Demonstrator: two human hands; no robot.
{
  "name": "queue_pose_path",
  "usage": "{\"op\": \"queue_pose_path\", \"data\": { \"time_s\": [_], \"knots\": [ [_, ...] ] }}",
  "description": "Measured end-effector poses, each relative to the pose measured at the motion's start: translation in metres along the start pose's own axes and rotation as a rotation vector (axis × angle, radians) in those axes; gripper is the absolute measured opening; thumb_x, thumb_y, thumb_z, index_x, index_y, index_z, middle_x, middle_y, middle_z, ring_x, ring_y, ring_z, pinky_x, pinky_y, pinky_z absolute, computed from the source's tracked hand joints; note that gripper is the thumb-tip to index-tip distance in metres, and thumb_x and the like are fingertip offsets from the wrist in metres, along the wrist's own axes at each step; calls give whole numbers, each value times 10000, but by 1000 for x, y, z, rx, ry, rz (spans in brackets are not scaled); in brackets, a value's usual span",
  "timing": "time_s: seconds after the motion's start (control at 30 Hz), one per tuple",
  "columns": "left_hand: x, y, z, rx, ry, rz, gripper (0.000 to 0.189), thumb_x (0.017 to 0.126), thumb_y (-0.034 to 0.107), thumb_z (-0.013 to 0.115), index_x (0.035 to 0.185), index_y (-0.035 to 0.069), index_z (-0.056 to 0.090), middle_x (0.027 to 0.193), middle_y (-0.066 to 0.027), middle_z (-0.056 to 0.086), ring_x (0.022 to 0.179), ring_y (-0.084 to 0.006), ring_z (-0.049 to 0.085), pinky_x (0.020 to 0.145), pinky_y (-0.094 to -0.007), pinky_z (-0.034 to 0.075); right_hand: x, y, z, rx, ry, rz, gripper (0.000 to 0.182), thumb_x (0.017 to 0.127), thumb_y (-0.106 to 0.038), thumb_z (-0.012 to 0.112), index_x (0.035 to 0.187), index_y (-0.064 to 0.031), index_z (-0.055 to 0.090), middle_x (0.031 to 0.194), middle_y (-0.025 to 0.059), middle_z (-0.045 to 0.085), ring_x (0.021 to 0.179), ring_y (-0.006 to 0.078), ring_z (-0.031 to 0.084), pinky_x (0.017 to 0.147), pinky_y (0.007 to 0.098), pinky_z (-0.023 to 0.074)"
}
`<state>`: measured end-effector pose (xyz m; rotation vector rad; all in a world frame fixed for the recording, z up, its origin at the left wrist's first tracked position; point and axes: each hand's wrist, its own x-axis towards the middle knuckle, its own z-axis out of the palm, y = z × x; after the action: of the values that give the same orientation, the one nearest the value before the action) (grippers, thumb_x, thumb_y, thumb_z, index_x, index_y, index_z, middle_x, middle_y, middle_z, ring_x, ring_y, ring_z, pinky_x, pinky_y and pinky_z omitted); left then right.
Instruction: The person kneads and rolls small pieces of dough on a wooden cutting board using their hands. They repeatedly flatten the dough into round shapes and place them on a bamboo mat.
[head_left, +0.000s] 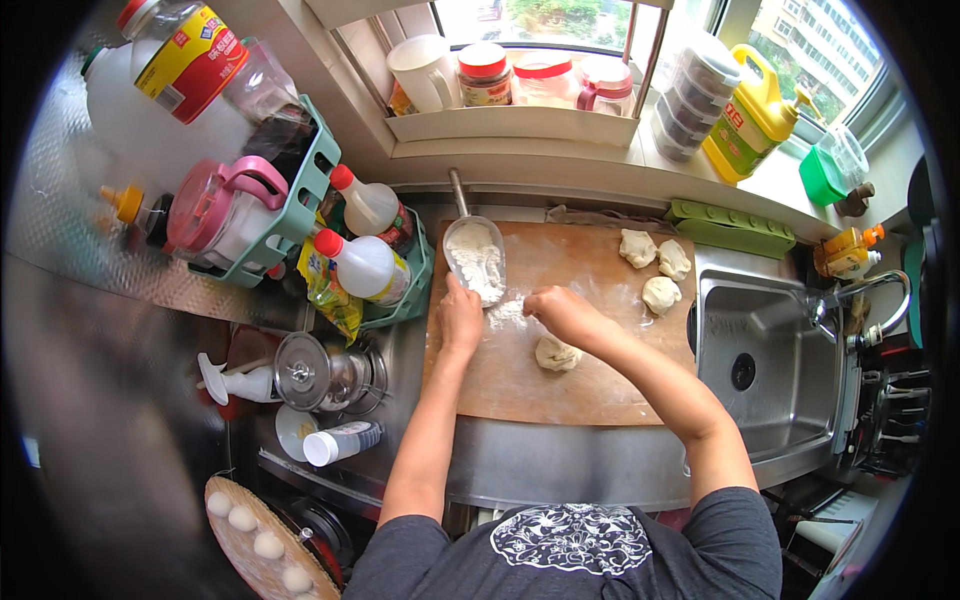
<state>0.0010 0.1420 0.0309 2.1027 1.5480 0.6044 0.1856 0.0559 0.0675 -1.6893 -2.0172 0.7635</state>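
My left hand (460, 316) grips the lower left rim of a metal scoop (448, 251) that holds white flour (478, 259). The scoop lies tilted over the left part of a wooden board (510, 390), its handle pointing towards the window. Over the middle of the board is my right hand (564, 316), fingers curled together beside a small heap of loose flour (508, 313). Whether a pinch of flour is between those fingers is hidden. Just below that hand sits a lump of dough (556, 354). Three more dough pieces (661, 295) rest at the board's upper right.
A stainless steel sink (772, 330) with a faucet (892, 281) adjoins the board's right side. To the left stand a green basket (420, 292) of bottles and a lidded glass jar (302, 371). Several dough balls (268, 545) lie on a round tray (247, 559) at lower left.
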Motion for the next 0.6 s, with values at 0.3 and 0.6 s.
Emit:
{"op": "queue_pose_path", "data": {
  "time_s": [0.3,0.6],
  "knots": [
    [3,-23,-13,48,-74,-40,255,922,170,460,1078,-32,444,902,-301,644,840,-496,599,743,-585,433,-25,-5,-19,-164,135,53,215,795,-7,619,1004,-11,669,1038,172,648,1017,359,609,865,439,498],
    [-56,-7,-12,-173,22,-99,323,879,119,633,1154,2,510,892,-196,603,842,-384,597,789,-438,476,-56,34,9,67,313,349,354,742,30,594,1095,13,584,919,191,634,882,333,630,777,410,518]
  ]
}}
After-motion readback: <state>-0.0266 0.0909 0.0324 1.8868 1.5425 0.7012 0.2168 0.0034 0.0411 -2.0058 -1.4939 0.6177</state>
